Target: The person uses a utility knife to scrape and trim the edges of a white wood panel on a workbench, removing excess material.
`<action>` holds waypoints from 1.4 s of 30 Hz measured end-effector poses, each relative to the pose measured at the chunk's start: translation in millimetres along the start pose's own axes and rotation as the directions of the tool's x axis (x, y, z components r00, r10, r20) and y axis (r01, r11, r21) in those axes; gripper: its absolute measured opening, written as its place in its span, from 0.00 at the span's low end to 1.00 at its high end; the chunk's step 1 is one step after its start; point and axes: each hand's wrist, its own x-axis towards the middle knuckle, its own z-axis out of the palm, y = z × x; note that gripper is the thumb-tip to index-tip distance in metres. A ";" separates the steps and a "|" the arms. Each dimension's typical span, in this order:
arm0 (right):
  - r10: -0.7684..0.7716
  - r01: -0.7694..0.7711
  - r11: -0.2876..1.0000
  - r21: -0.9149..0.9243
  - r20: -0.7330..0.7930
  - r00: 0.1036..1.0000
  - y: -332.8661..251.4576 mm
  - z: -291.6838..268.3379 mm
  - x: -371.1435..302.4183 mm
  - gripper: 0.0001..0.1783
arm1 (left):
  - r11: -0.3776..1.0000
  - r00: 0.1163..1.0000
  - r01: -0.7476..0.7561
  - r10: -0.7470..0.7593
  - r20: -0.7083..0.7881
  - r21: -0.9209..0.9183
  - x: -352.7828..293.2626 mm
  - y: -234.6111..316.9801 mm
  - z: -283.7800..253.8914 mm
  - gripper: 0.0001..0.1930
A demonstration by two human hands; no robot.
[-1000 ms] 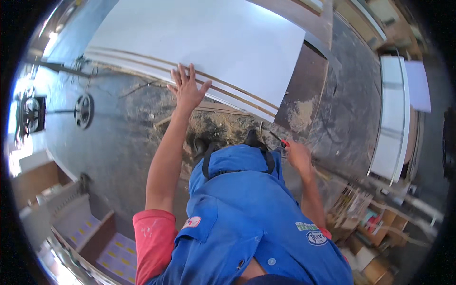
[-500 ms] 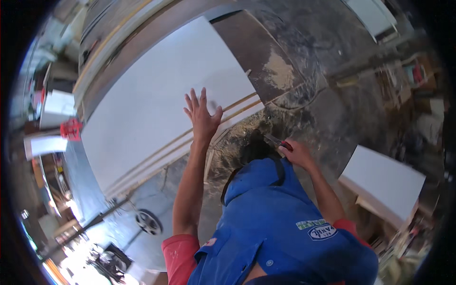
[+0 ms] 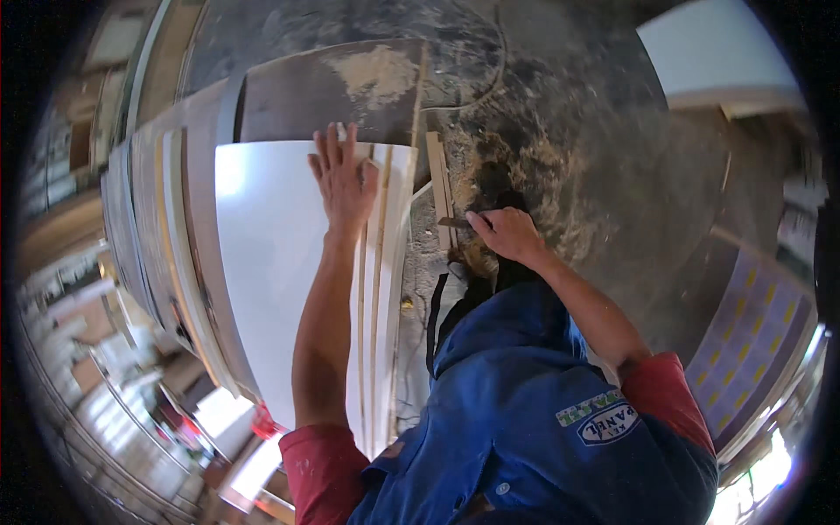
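My left hand (image 3: 343, 188) lies with fingers spread on a white panel (image 3: 271, 280), close to its far edge. Two narrow brown lines, perhaps grooves or edge strips, run along the panel's right side. My right hand (image 3: 512, 234) is closed around a knife (image 3: 453, 223) in front of my body, to the right of the panel. Its blade points left, and most of the handle is hidden in my fist. The blade appears just above some narrow wooden strips (image 3: 437, 175) lower down; whether it touches them I cannot tell.
Beyond the panel a brown board (image 3: 289, 101) carries a heap of sawdust (image 3: 376, 72). Long boards (image 3: 171, 236) stand or lie along the left. A white board (image 3: 717, 52) is at the upper right, and a sheet with yellow marks (image 3: 744, 332) at the lower right.
The view has turned, so the panel now runs lengthwise at my left. My left hand is nearer the panel's far end. The knife in my right hand now points left, nearer the panel.
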 end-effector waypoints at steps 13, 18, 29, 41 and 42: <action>0.404 0.045 0.601 0.798 -0.351 0.845 -45.4 135.6 62.9 0.30 | 0.986 0.984 -0.165 0.162 -0.071 -0.037 -1.6 -14.2 4.5 0.28; 0.498 0.106 0.583 0.806 -0.457 0.737 -58.8 136.4 119.5 0.38 | 0.980 0.981 -0.191 0.188 -0.057 -0.055 0.0 -11.2 4.9 0.28; 0.390 0.222 0.751 0.622 -0.689 0.610 -53.7 142.6 143.9 0.33 | 0.961 0.956 -0.278 0.275 -0.104 -0.009 2.9 -28.2 8.9 0.28; 0.357 0.211 0.776 0.594 -0.690 0.630 -45.0 150.0 135.1 0.31 | 0.983 0.979 -0.174 0.166 -0.119 -0.057 3.9 0.8 4.4 0.24; 0.324 0.203 0.780 0.591 -0.660 0.678 -49.9 159.7 123.9 0.31 | 0.987 0.984 -0.152 0.147 -0.104 -0.049 0.7 -3.5 1.8 0.23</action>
